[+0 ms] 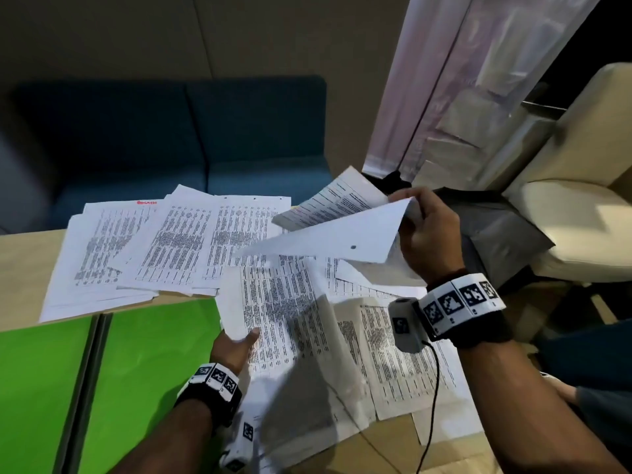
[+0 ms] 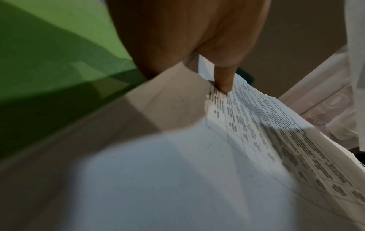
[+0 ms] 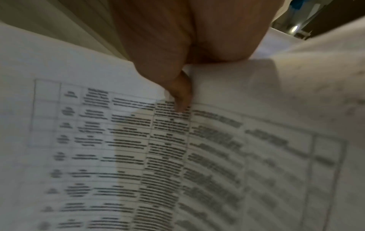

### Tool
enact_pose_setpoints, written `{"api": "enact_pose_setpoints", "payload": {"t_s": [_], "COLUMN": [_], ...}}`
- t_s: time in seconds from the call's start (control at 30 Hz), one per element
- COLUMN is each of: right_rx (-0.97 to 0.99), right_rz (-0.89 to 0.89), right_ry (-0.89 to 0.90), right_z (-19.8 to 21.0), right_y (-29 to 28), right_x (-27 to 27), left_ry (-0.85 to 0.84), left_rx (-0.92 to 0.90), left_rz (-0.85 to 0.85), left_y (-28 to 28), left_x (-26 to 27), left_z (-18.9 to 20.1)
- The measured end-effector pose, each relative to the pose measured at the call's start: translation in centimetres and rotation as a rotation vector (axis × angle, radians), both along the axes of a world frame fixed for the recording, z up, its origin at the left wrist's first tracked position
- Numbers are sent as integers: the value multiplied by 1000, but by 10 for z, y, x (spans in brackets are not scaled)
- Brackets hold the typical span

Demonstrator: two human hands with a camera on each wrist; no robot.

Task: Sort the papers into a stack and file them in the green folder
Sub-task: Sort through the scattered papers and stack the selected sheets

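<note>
Both hands (image 1: 429, 234) on papers (image 1: 273, 316)

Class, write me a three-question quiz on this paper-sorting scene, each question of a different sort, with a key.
1. True or false: the green folder lies open on the table.
2. Which hand lifts a sheet clear of the pile? A) left hand B) right hand C) neither
3. Fill in: the left hand's thumb presses on a printed ____.

Key: 1 true; 2 B; 3 sheet. The lifted sheet shows its blank side.
</note>
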State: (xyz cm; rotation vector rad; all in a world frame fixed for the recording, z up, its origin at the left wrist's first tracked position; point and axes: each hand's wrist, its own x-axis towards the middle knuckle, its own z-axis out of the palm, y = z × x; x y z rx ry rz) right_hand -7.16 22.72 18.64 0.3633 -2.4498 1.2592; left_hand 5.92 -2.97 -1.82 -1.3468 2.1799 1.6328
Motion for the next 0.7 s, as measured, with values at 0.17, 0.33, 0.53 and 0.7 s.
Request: {"api": "enact_pose_setpoints", "payload": {"t_s": [0.17, 0.33, 0.53, 0.7], "right_rx": [-189, -347, -208, 109], "right_rz": [46, -18, 6, 90], "right_ry": [-17, -394, -722, -897], "right_z": [5, -50, -129, -174], "right_y": [-9, -26, -47, -61], "right_x": [-4, -5, 20, 41], "left_ry": [-46, -10, 29, -36], "left_rx": [59, 279, 232, 276], "left_rz": [-7, 227, 280, 172], "left_y": [-4, -1, 9, -3], "left_x": [0, -2, -5, -1], "left_z": [-4, -3, 37, -10]}}
